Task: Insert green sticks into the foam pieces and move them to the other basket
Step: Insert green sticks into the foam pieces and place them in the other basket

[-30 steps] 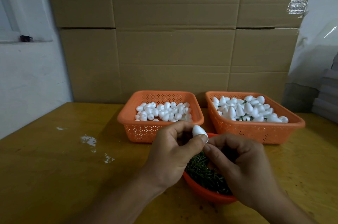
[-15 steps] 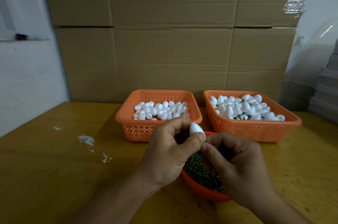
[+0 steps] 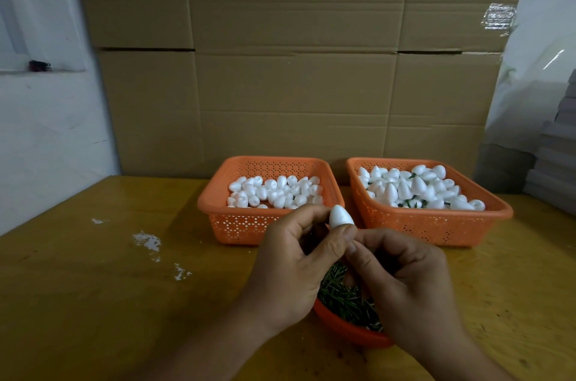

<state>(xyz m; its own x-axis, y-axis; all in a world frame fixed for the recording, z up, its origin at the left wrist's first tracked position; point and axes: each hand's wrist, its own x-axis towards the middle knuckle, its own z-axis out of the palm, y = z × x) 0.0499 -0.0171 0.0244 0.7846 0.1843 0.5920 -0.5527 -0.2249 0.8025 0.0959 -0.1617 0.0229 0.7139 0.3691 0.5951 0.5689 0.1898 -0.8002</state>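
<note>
The left hand (image 3: 293, 265) pinched one white foam piece (image 3: 340, 216) btwn thumb and curled fingers, pointed end up, held above the table (image 3: 93, 302) just in front of the two orange baskets. The right hand (image 3: 402, 281) sat right against it, fingers curled in w/ thumb and forefinger pressed together at the base of the foam; whether it actually held a green stick there couldn't be told, as the hands hid that spot. Judged step: pushing a stick into the foam's underside, mid-insertion or just lining up. Below the hands an orange bowl (image 3: 346, 329) held the loose green sticks (image 3: 343, 299). Left basket (image 3: 246, 226) held plain foam pieces, no green showing, so prob. the supply. Right basket (image 3: 436, 229) held bigger-looking pieces w/ green bits poking out btwn them, so likely the finished lot. Next move, as I'd guess it: seat the stick straight along the foam's axis w/o crushing the soft body, then carry the piece over to the right basket and drop it in, after which the left hand would need a fresh piece from the left basket and the right a new stick from the bowl. Plenty of plain pieces remained, so the job looked far from done.
</note>
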